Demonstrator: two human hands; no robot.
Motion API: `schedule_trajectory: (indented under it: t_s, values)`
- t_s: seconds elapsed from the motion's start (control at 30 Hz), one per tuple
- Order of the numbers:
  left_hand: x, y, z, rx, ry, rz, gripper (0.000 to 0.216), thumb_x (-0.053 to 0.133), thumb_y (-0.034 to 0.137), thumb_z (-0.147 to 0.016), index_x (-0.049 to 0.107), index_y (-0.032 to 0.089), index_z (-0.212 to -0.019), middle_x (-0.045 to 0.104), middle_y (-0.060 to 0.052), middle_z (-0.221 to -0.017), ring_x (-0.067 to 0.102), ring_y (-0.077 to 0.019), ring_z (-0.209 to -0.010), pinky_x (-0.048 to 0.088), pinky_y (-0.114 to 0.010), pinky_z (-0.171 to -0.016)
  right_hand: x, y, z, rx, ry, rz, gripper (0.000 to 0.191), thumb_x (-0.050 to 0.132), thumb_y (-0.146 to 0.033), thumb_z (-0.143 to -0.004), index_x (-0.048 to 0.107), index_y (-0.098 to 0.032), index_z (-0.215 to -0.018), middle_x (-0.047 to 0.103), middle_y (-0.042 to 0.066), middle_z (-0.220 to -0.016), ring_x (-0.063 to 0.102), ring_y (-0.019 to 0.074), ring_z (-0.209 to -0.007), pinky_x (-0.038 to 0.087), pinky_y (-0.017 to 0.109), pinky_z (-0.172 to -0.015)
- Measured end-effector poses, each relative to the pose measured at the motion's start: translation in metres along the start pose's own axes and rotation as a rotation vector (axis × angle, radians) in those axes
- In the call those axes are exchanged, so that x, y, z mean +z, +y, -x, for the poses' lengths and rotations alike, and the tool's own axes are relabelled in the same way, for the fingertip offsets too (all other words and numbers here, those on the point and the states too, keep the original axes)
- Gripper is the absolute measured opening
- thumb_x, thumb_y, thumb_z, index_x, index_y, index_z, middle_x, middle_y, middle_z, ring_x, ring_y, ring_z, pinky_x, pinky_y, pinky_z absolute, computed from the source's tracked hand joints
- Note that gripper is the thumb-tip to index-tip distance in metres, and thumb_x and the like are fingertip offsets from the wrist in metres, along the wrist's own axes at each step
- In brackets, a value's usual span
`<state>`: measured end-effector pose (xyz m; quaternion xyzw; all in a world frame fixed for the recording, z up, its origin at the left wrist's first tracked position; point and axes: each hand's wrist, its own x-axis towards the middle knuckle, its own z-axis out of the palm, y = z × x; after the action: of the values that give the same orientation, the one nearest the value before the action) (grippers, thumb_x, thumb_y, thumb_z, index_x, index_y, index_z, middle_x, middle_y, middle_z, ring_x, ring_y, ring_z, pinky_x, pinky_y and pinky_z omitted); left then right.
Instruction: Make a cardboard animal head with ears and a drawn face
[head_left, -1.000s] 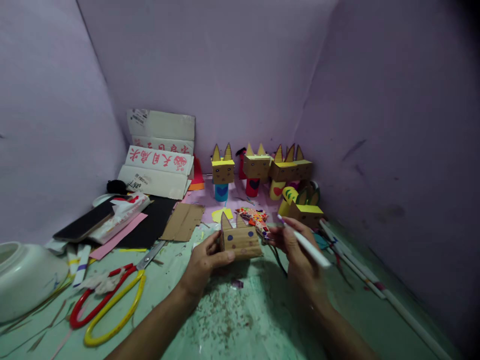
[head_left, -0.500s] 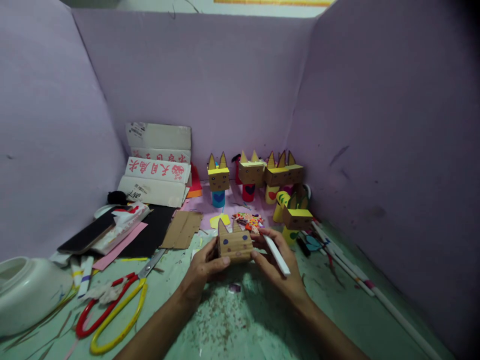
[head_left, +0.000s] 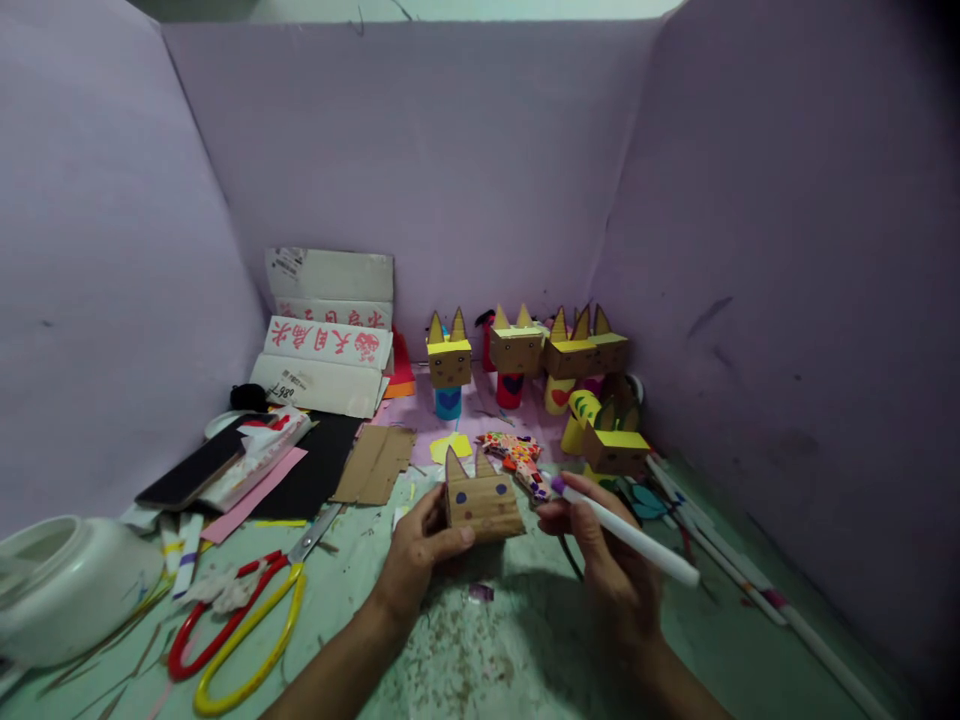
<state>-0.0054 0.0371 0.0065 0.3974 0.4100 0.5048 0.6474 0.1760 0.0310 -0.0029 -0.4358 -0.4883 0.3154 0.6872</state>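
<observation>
My left hand [head_left: 420,552] grips a small cardboard cat head [head_left: 480,497] with two pointed ears and purple dot eyes, held just above the green table [head_left: 465,650]. My right hand [head_left: 607,555] is closed on a white marker [head_left: 626,532] whose purple tip points left, a little to the right of the cat head and apart from it. Behind them, several finished cardboard cat figures [head_left: 517,350] stand on coloured tubes along the back wall. One more yellow-topped figure [head_left: 613,448] sits to the right.
Red and yellow scissors [head_left: 240,625] lie at the left front, beside a white bowl [head_left: 67,585]. Cardboard pieces [head_left: 375,462], black and pink sheets [head_left: 300,460] and a folded printed box [head_left: 324,345] lie at the back left. White sticks [head_left: 750,590] run along the right. Purple walls [head_left: 787,300] enclose the table.
My right hand pulled away from the cat head to the right and turned the marker so its purple tip points toward the head. The left hand kept its hold.
</observation>
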Motion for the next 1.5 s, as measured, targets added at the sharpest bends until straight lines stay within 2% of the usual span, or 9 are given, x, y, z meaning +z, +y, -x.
schedule_trajectory:
  t_s: [0.07, 0.2, 0.5, 0.67, 0.77, 0.93, 1.1, 1.3, 1.5]
  values:
    - [0.0, 0.0, 0.0, -0.011, 0.005, -0.025, 0.059, 0.072, 0.024, -0.06, 0.059, 0.014, -0.117, 0.07, -0.011, -0.111, 0.061, -0.0327, -0.107, 0.047, -0.039, -0.091, -0.002, -0.003, 0.001, -0.093, -0.005, -0.013, 0.022, 0.06, -0.039, -0.086, 0.069, -0.02, -0.094, 0.067, -0.001, -0.057, 0.063, 0.0142, -0.051, 0.052, 0.025, -0.051]
    - [0.001, 0.001, 0.002, -0.034, 0.003, -0.039, 0.059, 0.071, 0.023, -0.062, 0.057, 0.014, -0.119, 0.069, -0.012, -0.112, 0.062, -0.0327, -0.106, 0.049, -0.039, -0.089, 0.001, -0.006, 0.004, -0.225, -0.019, 0.041, 0.018, 0.059, -0.03, -0.087, 0.07, -0.019, -0.079, 0.06, -0.003, -0.052, 0.057, 0.0111, -0.049, 0.046, 0.022, -0.05]
    - [0.002, -0.001, 0.002, -0.03, 0.04, -0.069, 0.069, 0.075, 0.026, -0.057, 0.055, 0.015, -0.122, 0.069, -0.012, -0.112, 0.063, -0.0333, -0.102, 0.053, -0.038, -0.08, 0.012, 0.008, 0.013, -0.219, -0.178, 0.043, 0.012, 0.055, -0.026, -0.089, 0.064, -0.02, -0.083, 0.06, -0.002, -0.063, 0.055, 0.0115, -0.052, 0.045, 0.023, -0.05]
    - [-0.001, -0.003, 0.0, -0.042, 0.026, -0.056, 0.068, 0.073, 0.027, -0.058, 0.056, 0.015, -0.122, 0.068, -0.013, -0.114, 0.064, -0.0346, -0.101, 0.053, -0.039, -0.077, 0.011, 0.005, 0.009, -0.192, -0.084, -0.023, 0.017, 0.051, -0.029, -0.092, 0.059, -0.02, -0.079, 0.056, -0.004, -0.06, 0.053, 0.0107, -0.049, 0.043, 0.022, -0.046]
    - [-0.002, -0.005, -0.001, -0.036, 0.033, -0.081, 0.068, 0.073, 0.027, -0.057, 0.055, 0.016, -0.122, 0.067, -0.013, -0.116, 0.063, -0.0354, -0.102, 0.053, -0.039, -0.076, 0.01, 0.004, 0.006, -0.198, -0.045, 0.055, 0.019, 0.05, -0.03, -0.093, 0.057, -0.02, -0.078, 0.049, -0.006, -0.055, 0.045, 0.0091, -0.045, 0.038, 0.021, -0.043]
    - [-0.003, -0.007, -0.003, -0.023, 0.049, -0.084, 0.066, 0.074, 0.026, -0.057, 0.057, 0.015, -0.119, 0.067, -0.013, -0.117, 0.061, -0.0339, -0.107, 0.05, -0.038, -0.086, 0.008, 0.01, 0.004, -0.286, -0.065, 0.116, 0.017, 0.049, -0.028, -0.093, 0.057, -0.019, -0.081, 0.05, -0.004, -0.062, 0.047, 0.0094, -0.049, 0.037, 0.021, -0.044]
    - [-0.003, -0.008, -0.004, -0.019, 0.063, -0.054, 0.069, 0.076, 0.028, -0.056, 0.056, 0.014, -0.121, 0.068, -0.013, -0.115, 0.061, -0.0342, -0.107, 0.049, -0.039, -0.088, 0.009, 0.009, 0.004, -0.28, -0.085, 0.083, 0.014, 0.046, -0.027, -0.094, 0.056, -0.02, -0.087, 0.051, -0.004, -0.062, 0.047, 0.0087, -0.046, 0.038, 0.021, -0.042]
    - [-0.001, -0.005, -0.001, -0.025, 0.054, -0.034, 0.07, 0.076, 0.027, -0.055, 0.057, 0.014, -0.121, 0.068, -0.014, -0.114, 0.061, -0.0344, -0.106, 0.05, -0.039, -0.087, 0.01, 0.011, 0.007, -0.258, -0.037, 0.1, 0.015, 0.049, -0.031, -0.093, 0.056, -0.02, -0.087, 0.051, -0.003, -0.063, 0.048, 0.0104, -0.049, 0.037, 0.023, -0.043]
    - [0.0, -0.005, -0.002, -0.033, 0.107, -0.041, 0.073, 0.078, 0.027, -0.051, 0.057, 0.013, -0.12, 0.067, -0.014, -0.116, 0.06, -0.0348, -0.107, 0.048, -0.04, -0.091, 0.002, 0.014, 0.004, -0.335, -0.13, 0.177, 0.012, 0.048, -0.026, -0.093, 0.057, -0.02, -0.088, 0.051, -0.003, -0.065, 0.048, 0.0102, -0.05, 0.038, 0.023, -0.045]
